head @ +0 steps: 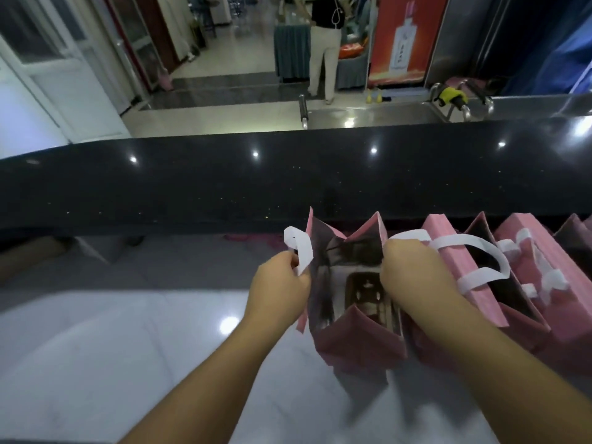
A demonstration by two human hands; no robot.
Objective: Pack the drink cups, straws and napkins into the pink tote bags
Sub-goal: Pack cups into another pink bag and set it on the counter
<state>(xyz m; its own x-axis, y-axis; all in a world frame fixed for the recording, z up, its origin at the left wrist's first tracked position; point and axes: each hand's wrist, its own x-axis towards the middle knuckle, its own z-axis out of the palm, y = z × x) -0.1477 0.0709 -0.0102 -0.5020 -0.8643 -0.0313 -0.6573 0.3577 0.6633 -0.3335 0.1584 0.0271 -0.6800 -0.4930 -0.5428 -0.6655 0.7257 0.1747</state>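
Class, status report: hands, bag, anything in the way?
Left hand and right hand grip the open bag's rim. Something dim sits inside. More bags crowd its right.

Dim overall, with ceiling-light glints across the glossy black stone counter (224,181), motion-blurred foreground, and wide-angle bending toward frame edges.
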